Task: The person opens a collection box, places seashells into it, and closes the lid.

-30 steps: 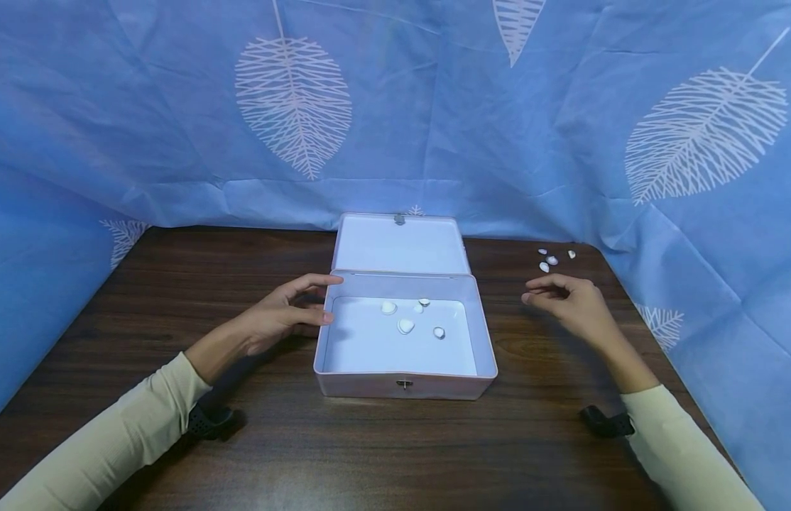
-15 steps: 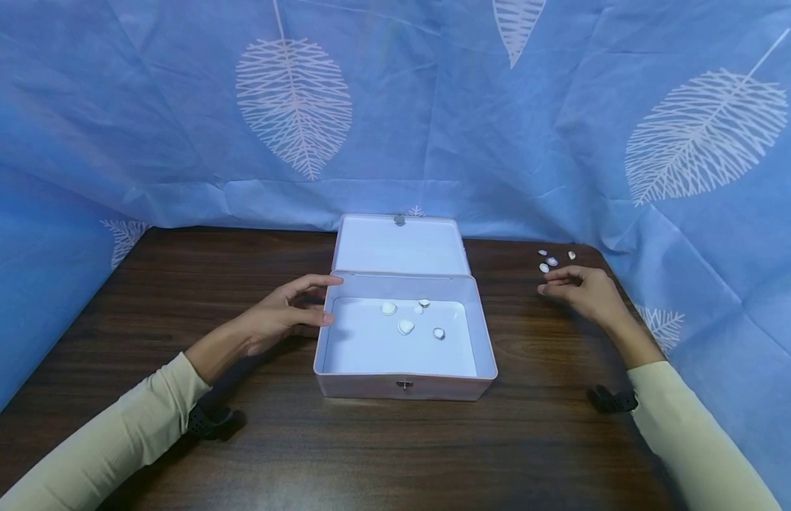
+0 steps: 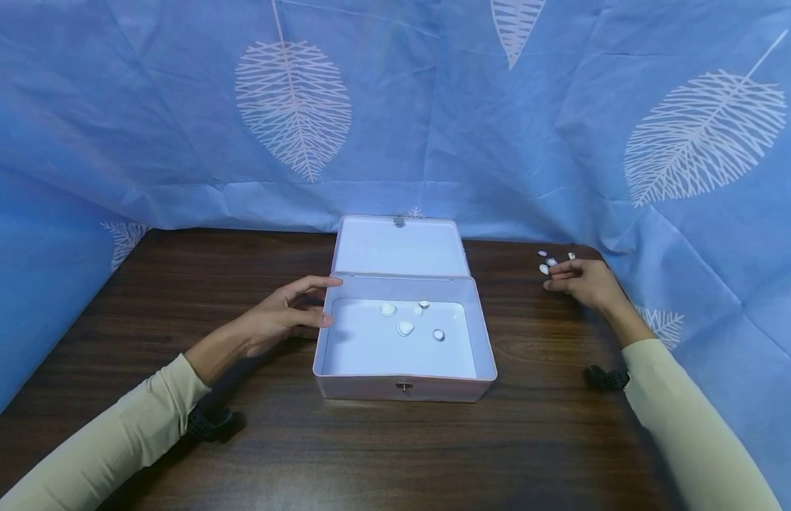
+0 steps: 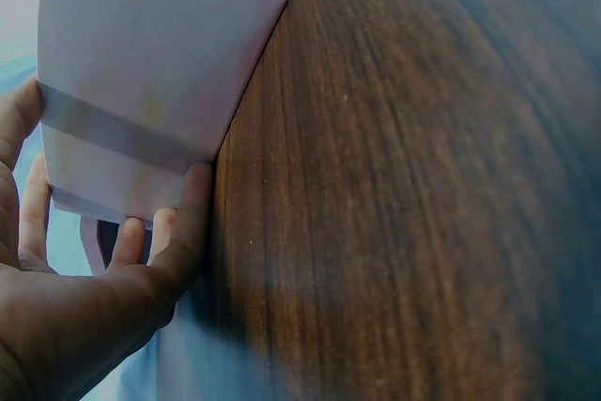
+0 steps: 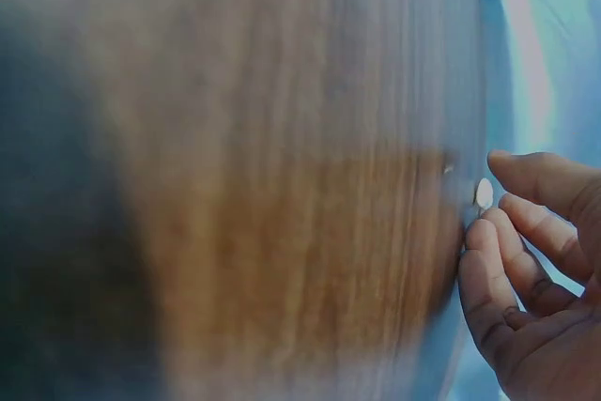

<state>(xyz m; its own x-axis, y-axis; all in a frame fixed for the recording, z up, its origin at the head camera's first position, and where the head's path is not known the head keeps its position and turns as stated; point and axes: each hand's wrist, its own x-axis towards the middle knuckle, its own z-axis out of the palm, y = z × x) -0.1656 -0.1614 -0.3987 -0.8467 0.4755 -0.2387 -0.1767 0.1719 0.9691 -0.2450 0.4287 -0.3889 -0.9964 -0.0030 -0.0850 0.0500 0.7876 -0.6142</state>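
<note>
My left hand (image 3: pixel 283 312) rests against the left side of an open white tin box (image 3: pixel 405 387). Its thumb and index fingertips lie right at the rim. In the left wrist view the box's pale outer wall (image 4: pixel 160 72) has extended fingers along it. Inside the box lie several small seashells, one white seashell (image 3: pixel 405 328) near the middle. At the table's far right my right hand (image 3: pixel 587 284) reaches over a few loose seashells, its fingertips right beside a shell (image 3: pixel 544 270). The right wrist view has one shell (image 5: pixel 484 193) between thumb and fingers, which look apart from it.
The box's lid (image 3: pixel 402 245) stands tipped back behind it, towards the curtain. A small shell (image 3: pixel 571 255) lies behind the right hand near the far corner. The dark wooden table (image 3: pixel 395 461) ends at a blue leaf-print curtain (image 3: pixel 434 128).
My right hand has moved away and to the right, up to the loose shells, which stay where they were. The left hand and the box have not moved.
</note>
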